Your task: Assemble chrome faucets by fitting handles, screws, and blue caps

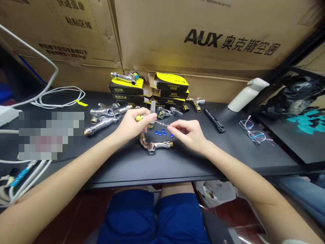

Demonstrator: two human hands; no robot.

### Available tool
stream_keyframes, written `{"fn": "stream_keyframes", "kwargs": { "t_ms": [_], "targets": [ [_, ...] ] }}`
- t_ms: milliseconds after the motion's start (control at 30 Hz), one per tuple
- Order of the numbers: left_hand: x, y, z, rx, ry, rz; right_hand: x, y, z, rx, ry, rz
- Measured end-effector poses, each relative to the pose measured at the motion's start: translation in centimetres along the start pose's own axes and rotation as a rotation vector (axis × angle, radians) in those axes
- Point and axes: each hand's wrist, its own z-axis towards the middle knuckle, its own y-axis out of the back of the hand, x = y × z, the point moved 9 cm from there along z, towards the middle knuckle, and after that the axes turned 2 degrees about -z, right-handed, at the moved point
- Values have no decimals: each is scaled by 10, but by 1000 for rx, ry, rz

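Observation:
My left hand (133, 123) is closed around a small tap part with a flat silver lever (152, 107) standing up and a yellow piece (139, 118) at its side. My right hand (189, 134) pinches a thin metal rod (162, 123), whose far end reaches the part in my left hand; whether it sits inside cannot be told. Beneath them a chrome tap body (151, 146) with brass ends lies on the dark table (122, 169). Several small blue caps (160, 134) are scattered between the hands.
Chrome tap bodies (104, 115) are piled left. Yellow-black boxes (172, 83) are stacked behind, beside more tap parts (165, 112). On the right are a black box cutter (214, 120), a white bottle (247, 95) and glasses (256, 135). White cables (61, 89) run along the left.

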Motion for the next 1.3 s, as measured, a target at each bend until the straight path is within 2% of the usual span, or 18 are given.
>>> {"fn": "stream_keyframes", "kwargs": {
  "t_ms": [233,400,467,567,667,767,867,1000,1133,1300],
  "targets": [
    [9,-3,1,24,118,-219,2,3,1,-28,16,8],
    [8,-6,1,40,149,-267,2,4,1,-34,6,32],
    [8,-6,1,48,147,-283,-4,1,2,-19,-63,104],
    [9,-5,1,56,146,-337,-21,-8,1,38,-259,339],
    [10,-6,1,63,158,-387,-34,-24,-4,145,-445,585],
    [11,-7,0,81,175,-398,-37,-33,-7,244,-532,727],
    [12,-8,-1,97,183,-398,-36,-35,-8,308,-571,806],
    [8,-8,0,127,125,-393,-34,-37,-10,341,-613,848],
    [6,-11,-1,145,123,-414,-33,-37,-8,312,-590,843],
    [11,-9,-1,85,162,-490,-37,-36,-7,269,-576,798]
  ]
}}
